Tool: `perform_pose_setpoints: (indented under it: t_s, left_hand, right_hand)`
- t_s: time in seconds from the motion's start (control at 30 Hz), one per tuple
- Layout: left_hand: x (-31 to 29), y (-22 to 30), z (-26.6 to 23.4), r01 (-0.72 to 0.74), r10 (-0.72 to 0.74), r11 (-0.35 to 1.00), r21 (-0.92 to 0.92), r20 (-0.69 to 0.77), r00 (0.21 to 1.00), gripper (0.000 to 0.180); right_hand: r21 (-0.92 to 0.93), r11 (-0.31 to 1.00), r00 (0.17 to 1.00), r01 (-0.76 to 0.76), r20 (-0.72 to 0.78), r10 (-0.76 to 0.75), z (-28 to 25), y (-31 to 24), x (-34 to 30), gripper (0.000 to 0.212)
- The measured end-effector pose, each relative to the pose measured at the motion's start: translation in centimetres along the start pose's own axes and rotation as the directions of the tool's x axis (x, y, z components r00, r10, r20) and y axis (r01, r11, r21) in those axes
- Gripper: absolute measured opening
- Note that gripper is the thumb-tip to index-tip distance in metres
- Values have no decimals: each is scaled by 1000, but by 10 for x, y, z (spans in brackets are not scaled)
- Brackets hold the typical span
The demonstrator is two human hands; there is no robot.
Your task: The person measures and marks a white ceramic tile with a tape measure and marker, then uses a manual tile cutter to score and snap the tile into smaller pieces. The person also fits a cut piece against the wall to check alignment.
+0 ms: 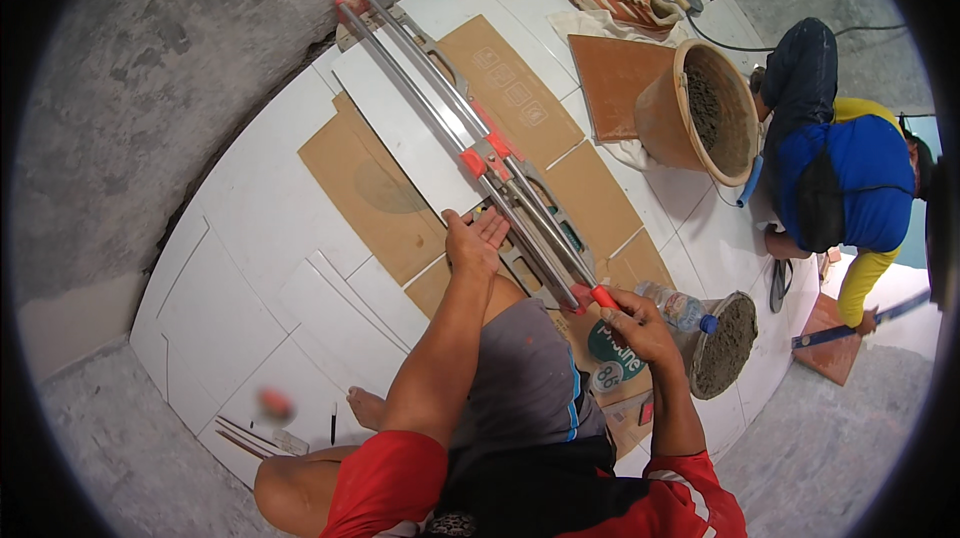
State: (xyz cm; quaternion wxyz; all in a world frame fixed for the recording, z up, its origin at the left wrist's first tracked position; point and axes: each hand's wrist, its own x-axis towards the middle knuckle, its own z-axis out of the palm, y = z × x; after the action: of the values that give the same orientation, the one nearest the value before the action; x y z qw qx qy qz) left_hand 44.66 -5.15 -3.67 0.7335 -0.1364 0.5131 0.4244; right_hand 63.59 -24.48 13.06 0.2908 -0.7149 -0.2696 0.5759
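Note:
A manual tile cutter [428, 88] with two chrome rails and red end pieces lies slanting across the floor in front of me. Under its rails sits a white tile [395, 118]. My right hand [640, 326] is closed round the red handle [603, 296] at the cutter's near end. My left hand [478, 240] is beside the rails at the tile's near edge, palm up and fingers stretched out. Whether its fingertips touch the cutter or the tile I cannot tell. The red carriage [486, 154] sits about midway along the rails.
Flattened cardboard [525, 88] lies beneath the cutter. To the right stand a mortar bucket [655, 108], a plastic bottle [670, 306] and a mortar-filled container [725, 346]. A co-worker [840, 178] crouches at far right, one hand at a blue level [840, 334]. Shoes [620, 0] rest at the back.

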Motion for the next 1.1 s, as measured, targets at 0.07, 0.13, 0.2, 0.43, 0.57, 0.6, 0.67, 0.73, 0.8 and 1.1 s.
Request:
perform_pose_setpoints:
  t_s: [0.07,0.13,0.2,0.43,0.57,0.6,0.67,0.73,0.8,1.1]
  left_hand:
    - [-1,3,0,22,-22,999,-32,0,1000,70]
    - [4,3,-4,34,-33,998,-47,12,999,74]
    - [8,2,-5,31,-30,998,-61,5,1000,74]
    - [8,0,-5,25,-25,997,-68,-4,1000,75]
    - [4,6,-2,58,-61,992,-116,-25,998,76]
    - [3,7,-2,64,-68,990,-124,-30,997,77]
    - [1,8,-1,72,-77,989,-127,-39,996,78]
    - [2,9,-1,72,-78,990,-119,-49,996,79]
    - [3,9,-1,70,-77,990,-123,-51,996,79]
    - [-2,6,2,34,-42,994,-102,-80,996,75]
  right_hand:
    - [-33,997,998,-64,6,64,-1,-9,-2,47]
    - [-23,999,999,-33,8,34,-1,-5,1,47]
    - [-17,1000,1000,-12,7,12,0,-3,2,47]
    - [-8,1000,1000,-10,9,10,3,-8,2,46]
    - [5,1000,999,-28,17,27,4,-13,1,46]
    - [6,1000,999,-26,20,26,3,-11,1,47]
    - [8,1000,999,-24,25,24,1,-8,2,47]
    - [15,999,999,-35,24,35,1,-8,2,46]
    - [19,999,999,-38,27,37,1,-7,3,46]
    - [22,1000,1000,-15,15,14,0,-7,2,46]
